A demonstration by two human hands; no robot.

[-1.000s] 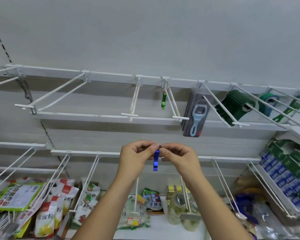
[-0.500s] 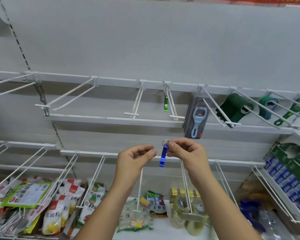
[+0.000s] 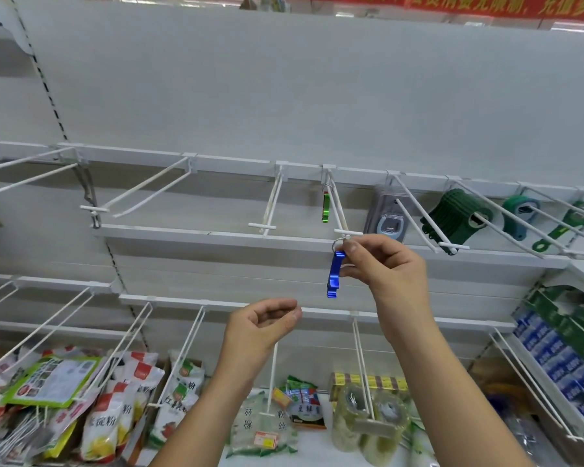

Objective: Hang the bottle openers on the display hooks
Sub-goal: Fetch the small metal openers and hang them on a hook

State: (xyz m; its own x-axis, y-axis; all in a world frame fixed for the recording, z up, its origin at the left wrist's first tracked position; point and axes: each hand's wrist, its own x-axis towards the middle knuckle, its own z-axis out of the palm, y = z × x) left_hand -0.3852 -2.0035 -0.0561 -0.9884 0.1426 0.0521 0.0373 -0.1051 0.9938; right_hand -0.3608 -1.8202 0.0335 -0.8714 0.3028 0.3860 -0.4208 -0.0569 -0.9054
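One opener up: pinching the blue bottle opener (image 3: 332, 274) near its top, right grip (image 3: 385, 267) clamped just under the key ring (image 3: 338, 245), leaving that ring free for threading, just beneath the front tip of the display hook (image 3: 341, 214). Dangling the left grip (image 3: 260, 326) lower, loosely curled, empty. Probably aiming toward the green bottle opener (image 3: 325, 207) hanging at the hook's back. Ignoring packets (image 3: 129, 392) on the bottom shelf (image 3: 314, 446).

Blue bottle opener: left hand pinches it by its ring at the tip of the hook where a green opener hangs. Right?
Wrong hand: in the head view the right hand pinches the blue bottle opener by its ring at the tip of the hook holding the green opener; the left hand, lower, holds nothing.
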